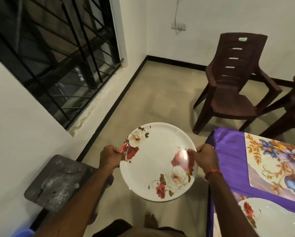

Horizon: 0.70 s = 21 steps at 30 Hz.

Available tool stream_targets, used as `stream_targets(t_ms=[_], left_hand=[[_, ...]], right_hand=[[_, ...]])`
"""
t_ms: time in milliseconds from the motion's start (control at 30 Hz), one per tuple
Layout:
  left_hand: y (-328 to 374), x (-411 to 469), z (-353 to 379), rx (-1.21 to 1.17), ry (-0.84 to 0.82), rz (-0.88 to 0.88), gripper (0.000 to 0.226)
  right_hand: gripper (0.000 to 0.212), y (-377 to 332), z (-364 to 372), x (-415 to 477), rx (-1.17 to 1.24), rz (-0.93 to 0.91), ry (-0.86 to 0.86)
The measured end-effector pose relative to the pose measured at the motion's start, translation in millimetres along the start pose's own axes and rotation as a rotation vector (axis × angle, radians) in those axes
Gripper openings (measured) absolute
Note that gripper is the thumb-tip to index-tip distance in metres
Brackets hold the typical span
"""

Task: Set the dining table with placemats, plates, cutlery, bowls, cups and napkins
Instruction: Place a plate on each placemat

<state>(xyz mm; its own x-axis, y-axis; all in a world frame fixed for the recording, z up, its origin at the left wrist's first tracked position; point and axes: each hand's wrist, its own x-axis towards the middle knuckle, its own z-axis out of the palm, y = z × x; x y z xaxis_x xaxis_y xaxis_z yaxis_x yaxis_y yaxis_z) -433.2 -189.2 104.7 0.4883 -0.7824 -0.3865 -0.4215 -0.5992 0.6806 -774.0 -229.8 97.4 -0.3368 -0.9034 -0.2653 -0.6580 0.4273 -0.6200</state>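
A round white plate [158, 159] with rose prints hangs in the air above the floor, left of the table. My left hand [110, 155] pinches its left rim and my right hand [204, 155] pinches its right rim. The table [228, 161] at the right wears a purple cloth. A floral placemat [278, 161] lies on it. A second rose plate [270, 218] sits on another mat at the bottom right, partly cut off by the frame edge.
Two dark brown plastic chairs [235, 82] stand at the far side of the table. A grey stone slab [57, 182] sits at the lower left by the wall under a barred window [54, 48]. Beige floor stretches ahead.
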Motion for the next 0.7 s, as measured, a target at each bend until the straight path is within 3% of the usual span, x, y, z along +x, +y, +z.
stream_targets(t_ms=[700], left_hand=[[180,195,75,0.067,-0.277,0.212,0.024]], right_hand=[[0.029,-63,-33,109,0.041,0.265,0.263]])
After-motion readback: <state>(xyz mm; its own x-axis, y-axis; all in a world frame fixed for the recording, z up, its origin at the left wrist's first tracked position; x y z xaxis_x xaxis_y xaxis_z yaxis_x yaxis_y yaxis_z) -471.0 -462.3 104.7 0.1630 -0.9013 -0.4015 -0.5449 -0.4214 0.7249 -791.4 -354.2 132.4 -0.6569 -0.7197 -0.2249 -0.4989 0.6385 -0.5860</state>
